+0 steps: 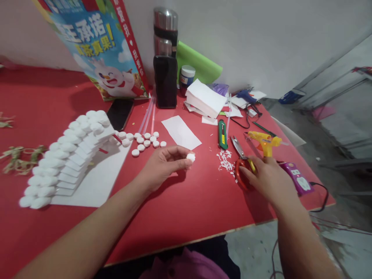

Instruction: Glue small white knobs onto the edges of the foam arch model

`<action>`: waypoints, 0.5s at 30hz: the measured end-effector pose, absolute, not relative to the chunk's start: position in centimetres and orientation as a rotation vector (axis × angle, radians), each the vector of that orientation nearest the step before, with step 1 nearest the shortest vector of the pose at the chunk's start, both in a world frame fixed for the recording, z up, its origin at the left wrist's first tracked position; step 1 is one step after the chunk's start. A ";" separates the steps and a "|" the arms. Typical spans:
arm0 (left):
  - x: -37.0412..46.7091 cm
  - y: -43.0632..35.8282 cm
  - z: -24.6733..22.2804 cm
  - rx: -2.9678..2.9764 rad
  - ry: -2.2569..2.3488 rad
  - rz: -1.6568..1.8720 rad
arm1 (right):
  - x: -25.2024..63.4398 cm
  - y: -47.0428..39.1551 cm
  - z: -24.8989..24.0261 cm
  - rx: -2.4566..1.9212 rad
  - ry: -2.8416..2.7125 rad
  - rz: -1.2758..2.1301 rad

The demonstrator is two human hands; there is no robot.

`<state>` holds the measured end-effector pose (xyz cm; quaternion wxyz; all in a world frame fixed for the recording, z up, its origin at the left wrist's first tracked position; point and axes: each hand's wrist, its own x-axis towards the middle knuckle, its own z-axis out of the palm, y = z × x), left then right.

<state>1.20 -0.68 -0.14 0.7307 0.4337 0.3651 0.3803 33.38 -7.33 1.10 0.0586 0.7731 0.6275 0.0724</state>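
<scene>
My left hand [171, 162] is pinched around a small white round piece [191, 157] above the red table. Over at the right, my right hand [269, 176] has its fingers closed at the orange-and-yellow handles of a pair of scissors [240, 149], whose blades point away from me. Just beyond that hand is a yellow glue gun [266, 141]. Several loose white round pieces [147, 142] lie past my left wrist. To the left, a curved, stepped structure of white card [76, 164] is edged with similar white rounds and sits on a white sheet [109, 186].
A green cutter [222, 133] lies near white paper scraps [226, 159]. Farther back are a white paper slip [181, 131], a dark phone [120, 113], an upright black phone [165, 81], a flask [165, 19] and a printed bag [101, 50]. A purple power socket [296, 178] sits near the right edge.
</scene>
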 end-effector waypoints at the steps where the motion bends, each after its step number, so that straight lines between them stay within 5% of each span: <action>1: 1.2 -0.8 0.0 1.025 0.832 0.852 | 33.2 -7.2 1.7 2.342 1.975 0.257; 4: 1.2 -0.9 0.3 1.350 0.929 0.931 | 30.7 -6.4 3.9 2.508 2.293 0.194; 9: 0.8 -0.6 -0.2 1.988 1.008 1.086 | 22.9 -2.3 5.4 2.186 2.500 -1.422; 15: 0.1 0.0 -0.9 2.185 1.107 1.082 | 19.4 1.6 2.4 1.944 2.115 -2.310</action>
